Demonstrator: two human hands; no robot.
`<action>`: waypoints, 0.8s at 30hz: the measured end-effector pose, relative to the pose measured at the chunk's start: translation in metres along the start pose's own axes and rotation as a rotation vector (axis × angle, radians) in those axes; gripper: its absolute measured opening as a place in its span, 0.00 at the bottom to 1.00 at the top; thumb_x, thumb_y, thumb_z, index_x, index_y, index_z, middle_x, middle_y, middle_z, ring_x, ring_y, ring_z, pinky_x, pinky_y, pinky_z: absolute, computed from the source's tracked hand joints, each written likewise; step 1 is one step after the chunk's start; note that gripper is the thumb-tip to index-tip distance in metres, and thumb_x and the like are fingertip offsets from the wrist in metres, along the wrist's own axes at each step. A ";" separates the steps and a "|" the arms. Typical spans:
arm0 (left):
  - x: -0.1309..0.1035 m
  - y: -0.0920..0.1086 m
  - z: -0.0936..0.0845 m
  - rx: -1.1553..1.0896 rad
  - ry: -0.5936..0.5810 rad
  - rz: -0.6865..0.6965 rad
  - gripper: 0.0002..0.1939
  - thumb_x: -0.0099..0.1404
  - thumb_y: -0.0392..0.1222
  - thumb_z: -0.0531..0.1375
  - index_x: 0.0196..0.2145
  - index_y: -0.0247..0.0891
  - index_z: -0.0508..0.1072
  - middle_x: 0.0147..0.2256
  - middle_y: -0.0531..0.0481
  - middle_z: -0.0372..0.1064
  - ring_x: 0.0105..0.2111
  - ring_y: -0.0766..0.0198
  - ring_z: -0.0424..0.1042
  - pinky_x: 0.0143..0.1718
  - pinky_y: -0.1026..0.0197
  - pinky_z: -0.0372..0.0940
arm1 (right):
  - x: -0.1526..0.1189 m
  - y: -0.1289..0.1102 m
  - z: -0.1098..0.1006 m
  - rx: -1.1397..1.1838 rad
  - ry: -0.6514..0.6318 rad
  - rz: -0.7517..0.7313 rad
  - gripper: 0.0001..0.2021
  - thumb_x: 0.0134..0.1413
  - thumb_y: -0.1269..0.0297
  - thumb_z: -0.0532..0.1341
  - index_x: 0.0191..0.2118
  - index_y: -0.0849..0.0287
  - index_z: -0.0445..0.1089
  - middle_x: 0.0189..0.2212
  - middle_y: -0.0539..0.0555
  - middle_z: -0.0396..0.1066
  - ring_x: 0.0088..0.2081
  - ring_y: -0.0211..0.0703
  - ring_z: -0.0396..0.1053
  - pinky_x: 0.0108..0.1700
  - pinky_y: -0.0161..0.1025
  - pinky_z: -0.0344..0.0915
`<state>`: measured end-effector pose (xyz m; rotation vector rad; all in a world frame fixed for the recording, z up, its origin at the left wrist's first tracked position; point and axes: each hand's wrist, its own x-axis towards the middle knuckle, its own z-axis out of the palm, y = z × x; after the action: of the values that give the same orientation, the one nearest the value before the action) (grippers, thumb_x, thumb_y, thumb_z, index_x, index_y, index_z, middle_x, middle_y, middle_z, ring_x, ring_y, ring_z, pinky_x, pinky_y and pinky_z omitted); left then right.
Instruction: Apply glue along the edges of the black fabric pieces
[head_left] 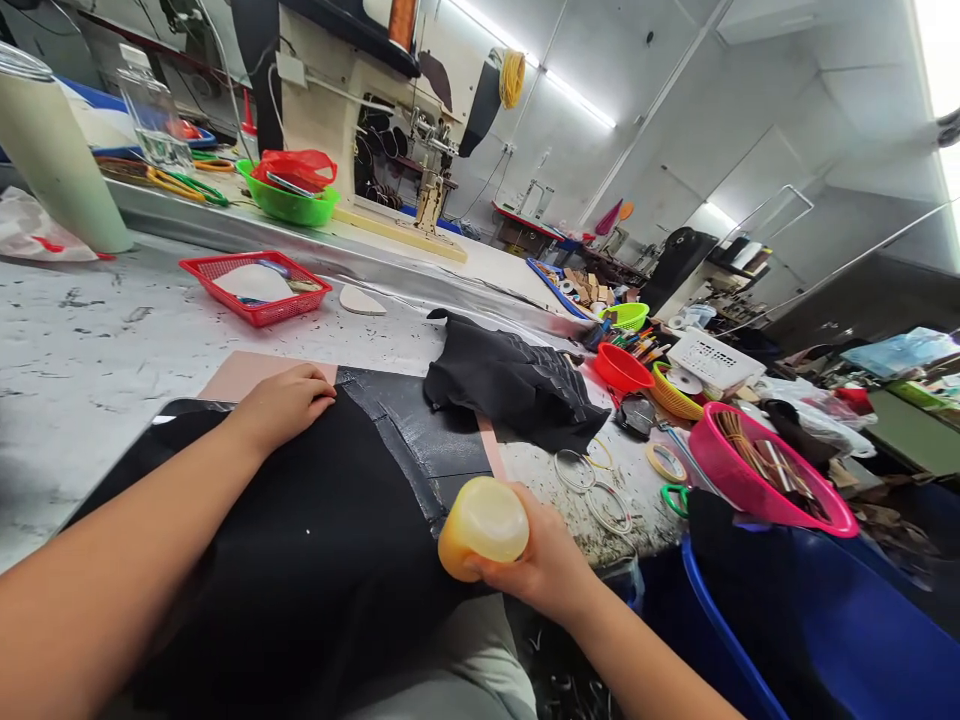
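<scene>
My right hand point(551, 555) is wrapped round a yellowish translucent bottle point(484, 530). The bottle's round base faces me and its other end is hidden, just above the edge of the black fabric point(322, 520). This wide sheet hangs over the table's near side towards my lap. My left hand point(289, 405) rests at its far edge, fingers curled together on the cloth. Beyond that edge lies a shiny dark strip point(420, 425), with a pinkish board point(251, 368) partly showing underneath. A crumpled black piece of fabric point(510, 380) sits farther back, touching the board.
On the white table point(97, 350) stand a red basket point(259, 290) and a pale green flask point(56, 150). To the right are rings point(609, 508), a tape roll point(665, 463), a pink basket point(772, 470) and a blue bin point(862, 600). A sewing machine point(322, 130) stands behind.
</scene>
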<state>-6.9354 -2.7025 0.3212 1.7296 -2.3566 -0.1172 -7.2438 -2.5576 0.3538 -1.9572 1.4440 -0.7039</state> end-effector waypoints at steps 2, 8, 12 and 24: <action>-0.001 0.001 -0.001 -0.008 -0.001 -0.003 0.18 0.62 0.42 0.47 0.40 0.33 0.73 0.43 0.45 0.67 0.44 0.59 0.66 0.44 0.61 0.60 | -0.012 0.002 -0.001 0.017 0.012 -0.024 0.21 0.37 0.59 0.66 0.40 0.57 0.64 0.30 0.49 0.70 0.29 0.41 0.68 0.30 0.35 0.63; 0.000 0.000 0.002 -0.022 0.006 -0.029 0.17 0.61 0.42 0.47 0.38 0.35 0.73 0.42 0.46 0.68 0.43 0.58 0.67 0.43 0.60 0.61 | -0.041 0.015 0.000 -0.009 0.116 -0.019 0.24 0.36 0.60 0.67 0.43 0.56 0.62 0.33 0.51 0.70 0.31 0.42 0.69 0.32 0.35 0.66; 0.001 -0.003 0.005 -0.019 0.009 -0.047 0.16 0.59 0.42 0.48 0.36 0.38 0.74 0.40 0.46 0.69 0.42 0.58 0.68 0.43 0.60 0.62 | -0.025 0.021 0.006 -0.025 0.147 -0.015 0.25 0.38 0.58 0.66 0.44 0.56 0.62 0.33 0.52 0.70 0.32 0.44 0.70 0.33 0.37 0.66; -0.017 0.008 -0.006 0.152 -0.012 -0.257 0.16 0.64 0.46 0.46 0.41 0.37 0.68 0.43 0.44 0.69 0.39 0.52 0.71 0.31 0.57 0.62 | 0.155 -0.022 0.062 0.132 0.124 -0.085 0.24 0.35 0.58 0.68 0.41 0.57 0.62 0.31 0.51 0.71 0.33 0.47 0.69 0.34 0.39 0.63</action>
<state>-6.9364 -2.6840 0.3261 2.1033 -2.1908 0.0129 -7.1436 -2.6924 0.3375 -1.9109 1.3545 -0.9492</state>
